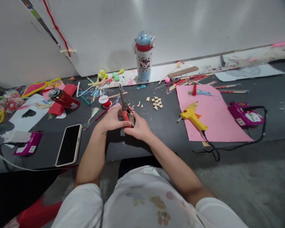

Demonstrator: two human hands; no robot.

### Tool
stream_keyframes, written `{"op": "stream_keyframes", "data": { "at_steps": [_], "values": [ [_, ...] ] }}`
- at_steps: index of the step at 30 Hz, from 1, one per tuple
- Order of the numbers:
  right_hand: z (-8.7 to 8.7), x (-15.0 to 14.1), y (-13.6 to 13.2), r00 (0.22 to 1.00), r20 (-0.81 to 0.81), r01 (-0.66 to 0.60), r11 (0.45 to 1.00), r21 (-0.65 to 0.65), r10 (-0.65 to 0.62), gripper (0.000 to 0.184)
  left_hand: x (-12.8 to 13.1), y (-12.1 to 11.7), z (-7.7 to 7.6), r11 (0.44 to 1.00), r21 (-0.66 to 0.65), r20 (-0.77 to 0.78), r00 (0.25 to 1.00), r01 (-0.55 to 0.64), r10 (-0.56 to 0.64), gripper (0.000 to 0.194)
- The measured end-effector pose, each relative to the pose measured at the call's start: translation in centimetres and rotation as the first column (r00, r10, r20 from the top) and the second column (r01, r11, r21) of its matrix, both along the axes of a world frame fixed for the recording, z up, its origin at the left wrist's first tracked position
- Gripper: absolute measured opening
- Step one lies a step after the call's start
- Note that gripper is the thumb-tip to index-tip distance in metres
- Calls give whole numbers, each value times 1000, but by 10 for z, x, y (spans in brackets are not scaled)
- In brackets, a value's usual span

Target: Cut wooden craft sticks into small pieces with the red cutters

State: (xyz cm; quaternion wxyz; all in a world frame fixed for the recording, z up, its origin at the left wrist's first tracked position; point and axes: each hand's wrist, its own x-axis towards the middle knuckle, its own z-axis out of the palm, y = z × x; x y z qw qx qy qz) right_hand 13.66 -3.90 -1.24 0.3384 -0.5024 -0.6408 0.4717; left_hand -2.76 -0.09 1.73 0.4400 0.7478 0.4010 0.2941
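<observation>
Long-nosed pliers [124, 105] with red handles point away from me, near the table's front edge. My left hand [112, 120] is closed on the handles from the left, its thumb across them. From the other side my right hand [141, 127] grips the same handles, fingers partly hidden behind them. Just beyond and to the right lie short cut pieces of pale wooden stick [156, 102], several in a loose pile. Smaller bits [138, 104] are scattered closer to the pliers. A spool of red thread [105, 101] stands left of the jaws, with a thin wooden stick [117, 95] by it.
A yellow glue gun [193, 117] lies on pink paper [218, 126] at the right, beside a purple power block [245, 114]. A bottle [144, 60] stands at the back. Leftward are a phone [69, 145], a red can [65, 99] and another purple block [32, 144].
</observation>
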Motion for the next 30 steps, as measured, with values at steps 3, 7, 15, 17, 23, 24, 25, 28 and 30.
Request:
{"op": "stream_keyframes", "data": {
  "at_steps": [3,7,15,17,23,24,25,28,30],
  "values": [
    [-1,0,0,1000,-14,-6,1000,-2,6,70,1,0,-1,1000,-24,-2,1000,-10,10,67],
    [-5,-2,1,998,-61,-15,1000,-23,14,65,0,1,0,997,-68,9,1000,-21,22,71],
    [-7,-2,2,990,-142,-19,997,-69,9,59,-19,-1,8,815,456,-12,913,-358,408,37],
    [-7,-2,2,988,-153,-34,997,-71,23,59,-20,-3,9,601,666,-1,805,-443,593,23],
    [-14,-5,1,994,-105,-44,999,-19,42,61,-20,0,6,328,860,44,697,-391,715,20],
    [-15,-5,1,994,-96,-54,999,-3,53,61,-21,1,5,321,871,38,703,-371,710,20],
    [-16,-5,0,994,-94,-63,998,14,64,61,-22,2,5,323,880,26,712,-350,702,20],
    [-17,-6,-1,989,-119,-82,995,59,88,64,-25,5,4,352,886,-16,739,-301,673,21],
    [-16,-5,-1,981,-155,-102,992,75,113,61,-27,6,4,375,879,-37,743,-294,668,21]
  ]
}}
